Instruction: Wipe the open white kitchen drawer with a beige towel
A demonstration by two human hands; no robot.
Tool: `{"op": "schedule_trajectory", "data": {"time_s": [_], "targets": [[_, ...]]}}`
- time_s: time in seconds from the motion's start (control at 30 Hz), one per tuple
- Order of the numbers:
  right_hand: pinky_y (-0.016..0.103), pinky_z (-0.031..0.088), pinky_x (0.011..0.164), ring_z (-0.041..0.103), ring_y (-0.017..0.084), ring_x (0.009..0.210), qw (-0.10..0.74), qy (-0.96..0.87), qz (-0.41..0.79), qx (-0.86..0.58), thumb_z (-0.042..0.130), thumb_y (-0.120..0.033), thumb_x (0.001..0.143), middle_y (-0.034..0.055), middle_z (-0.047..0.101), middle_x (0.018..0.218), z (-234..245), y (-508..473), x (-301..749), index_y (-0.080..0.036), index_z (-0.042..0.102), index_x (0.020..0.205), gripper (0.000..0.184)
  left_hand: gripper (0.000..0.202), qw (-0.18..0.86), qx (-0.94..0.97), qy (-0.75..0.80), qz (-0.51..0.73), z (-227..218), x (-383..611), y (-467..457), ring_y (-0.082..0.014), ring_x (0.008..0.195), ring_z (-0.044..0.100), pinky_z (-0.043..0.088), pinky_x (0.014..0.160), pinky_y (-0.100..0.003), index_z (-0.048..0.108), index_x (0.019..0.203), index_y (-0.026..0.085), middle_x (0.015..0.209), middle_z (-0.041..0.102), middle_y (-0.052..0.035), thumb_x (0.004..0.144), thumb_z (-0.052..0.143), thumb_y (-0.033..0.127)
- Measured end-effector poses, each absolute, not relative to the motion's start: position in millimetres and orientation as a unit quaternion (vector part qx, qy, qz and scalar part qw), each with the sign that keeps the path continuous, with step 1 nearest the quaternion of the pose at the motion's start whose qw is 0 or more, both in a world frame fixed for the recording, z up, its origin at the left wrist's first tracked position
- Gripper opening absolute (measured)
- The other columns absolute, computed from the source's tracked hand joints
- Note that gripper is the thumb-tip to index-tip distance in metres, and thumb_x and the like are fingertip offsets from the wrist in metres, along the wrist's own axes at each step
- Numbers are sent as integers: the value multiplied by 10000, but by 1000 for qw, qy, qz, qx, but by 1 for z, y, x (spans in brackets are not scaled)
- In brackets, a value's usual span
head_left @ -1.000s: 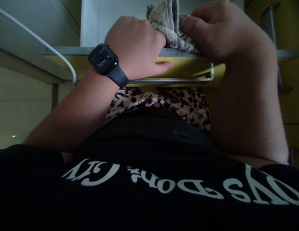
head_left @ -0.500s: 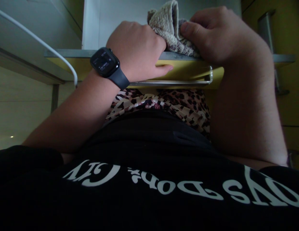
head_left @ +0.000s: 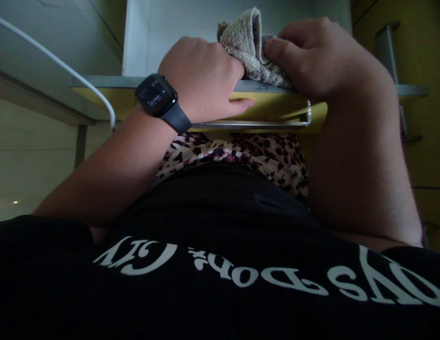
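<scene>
An open drawer (head_left: 191,19) with a white inside and a yellow front lies before me at the top of the head view. My left hand (head_left: 202,78) is closed over the top edge of its front, the thumb outside and the fingers hidden inside. My right hand (head_left: 308,61) grips a crumpled beige and brown terry cloth (head_left: 243,42), pinched under the thumb. Part of the cloth rests against the drawer's grey top edge (head_left: 265,87), close beside my left knuckles.
A metal bar handle (head_left: 248,125) runs along the drawer front, just above my patterned trousers (head_left: 220,151). At the left a white cable (head_left: 56,56) hangs across the view. Yellow cabinet fronts with a handle (head_left: 388,47) stand at the right.
Hands, cloth and drawer edge all sit slightly lower in the picture, shifted together. Both grips look the same as before.
</scene>
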State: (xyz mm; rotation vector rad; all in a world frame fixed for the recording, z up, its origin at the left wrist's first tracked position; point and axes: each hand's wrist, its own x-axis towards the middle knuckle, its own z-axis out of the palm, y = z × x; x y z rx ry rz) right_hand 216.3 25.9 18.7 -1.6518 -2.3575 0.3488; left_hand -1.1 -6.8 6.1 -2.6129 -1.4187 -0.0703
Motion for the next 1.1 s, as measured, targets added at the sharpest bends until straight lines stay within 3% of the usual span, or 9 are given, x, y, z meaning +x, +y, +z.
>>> {"op": "schedule_trajectory", "data": {"time_s": [0.43, 0.63, 0.97, 1.1], "targets": [[314, 213, 673, 326, 108, 644, 121, -806, 124, -566, 480, -521, 1011, -9, 392, 684, 21, 25, 215, -182, 491, 760, 423, 737, 82, -870, -485, -23, 6, -1, -7, -440, 1177, 726, 562, 956, -564, 779, 1192, 85, 1110, 763, -213, 974, 450, 707], [312, 213, 673, 328, 113, 653, 120, -806, 121, -567, 472, -527, 1016, -7, 396, 695, 20, 25, 216, -181, 522, 788, 417, 743, 73, -869, -488, -18, 7, 0, -8, -449, 1203, 715, 555, 967, -579, 773, 1222, 101, 1148, 760, -212, 971, 442, 717], [314, 203, 698, 293, 108, 651, 121, -811, 123, -559, 454, -537, 1005, -6, 361, 696, 21, 24, 215, -187, 454, 757, 429, 749, 73, -877, -473, -34, 6, -1, -7, -524, 1176, 702, 553, 926, -664, 774, 1187, 30, 1102, 748, -268, 976, 464, 678], [313, 216, 712, 279, 109, 657, 118, -808, 112, -566, 437, -552, 1000, -6, 347, 703, 21, 24, 214, -191, 447, 761, 433, 769, 73, -875, -479, -24, 6, -1, -7, -516, 1184, 700, 549, 934, -661, 770, 1205, 45, 1120, 750, -249, 971, 447, 703]]}}
